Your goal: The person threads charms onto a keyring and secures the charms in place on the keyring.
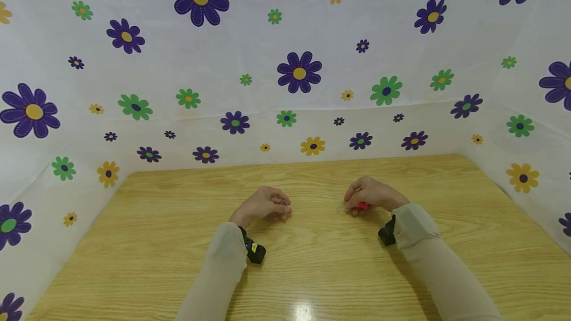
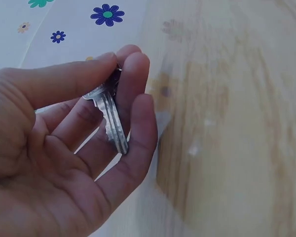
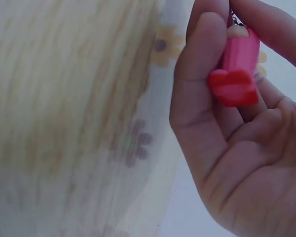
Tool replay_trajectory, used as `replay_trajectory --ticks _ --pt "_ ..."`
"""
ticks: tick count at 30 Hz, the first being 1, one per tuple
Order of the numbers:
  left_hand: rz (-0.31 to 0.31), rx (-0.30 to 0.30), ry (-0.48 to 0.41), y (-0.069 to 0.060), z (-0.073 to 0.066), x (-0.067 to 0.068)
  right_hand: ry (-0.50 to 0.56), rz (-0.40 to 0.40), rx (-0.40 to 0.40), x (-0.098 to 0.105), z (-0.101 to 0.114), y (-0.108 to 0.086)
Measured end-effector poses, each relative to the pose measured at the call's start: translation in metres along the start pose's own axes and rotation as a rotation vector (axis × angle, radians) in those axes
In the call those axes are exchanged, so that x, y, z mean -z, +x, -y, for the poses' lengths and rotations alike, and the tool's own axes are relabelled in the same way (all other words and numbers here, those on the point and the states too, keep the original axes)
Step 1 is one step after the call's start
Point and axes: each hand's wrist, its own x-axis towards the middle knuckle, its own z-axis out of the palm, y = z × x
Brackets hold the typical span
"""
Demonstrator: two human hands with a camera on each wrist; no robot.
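Note:
A silver key (image 2: 111,117) with a notched blade is pinched between the thumb and fingers of my left hand (image 1: 266,205), its blade slanting down across the fingers in the left wrist view. The key's head is mostly covered by the thumb. To the right, my right hand (image 1: 373,194) pinches a pink and red keychain charm (image 3: 237,64) by a small chain at its top. A thin metal ring (image 1: 341,207) pokes out past the right fingertips in the head view. The two hands are apart, low over the table.
The wood-grain table (image 1: 303,261) spreads under both hands. A white cloth (image 1: 250,53) printed with purple, green and yellow flowers stands at the back and both sides. Each wrist carries a small black camera (image 1: 255,251).

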Motion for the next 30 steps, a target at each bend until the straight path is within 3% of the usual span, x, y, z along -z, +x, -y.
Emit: replay_trajectory --ticks 7,16,23,30 --pt "-0.021 -0.004 -0.050 -0.0015 -0.0006 -0.0015 0.020 -0.010 -0.002 -0.0020 0.0028 -0.0014" --pt "-0.056 -0.008 0.051 -0.0053 -0.0019 -0.0038 0.034 -0.008 0.033 -0.0057 0.0028 -0.0032" --pt "-0.023 0.008 -0.019 -0.0055 -0.0047 -0.0048 0.025 -0.022 0.048 -0.0076 0.0048 -0.0024" --pt "0.026 -0.008 0.034 -0.0053 -0.0069 -0.0049 0.014 -0.041 0.043 -0.0101 0.0073 -0.0012"
